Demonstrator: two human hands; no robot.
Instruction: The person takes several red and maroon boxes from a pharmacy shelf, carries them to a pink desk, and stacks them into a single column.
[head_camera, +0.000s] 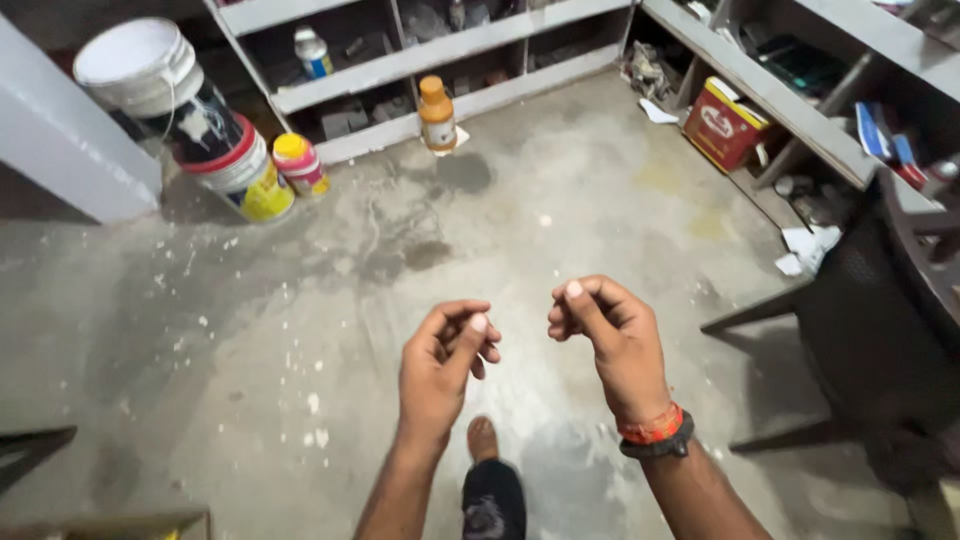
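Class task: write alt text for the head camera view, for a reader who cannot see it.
Two bare hands, left hand and right hand, are raised with fingers curled, above a paint-spattered concrete floor. Stacked paint buckets and an orange bottle stand by grey shelves; a dark chair stands on the right.

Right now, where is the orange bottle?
In the head view, the orange bottle stands on the floor at top centre, against the bottom shelf, right of the small yellow-lidded tub.
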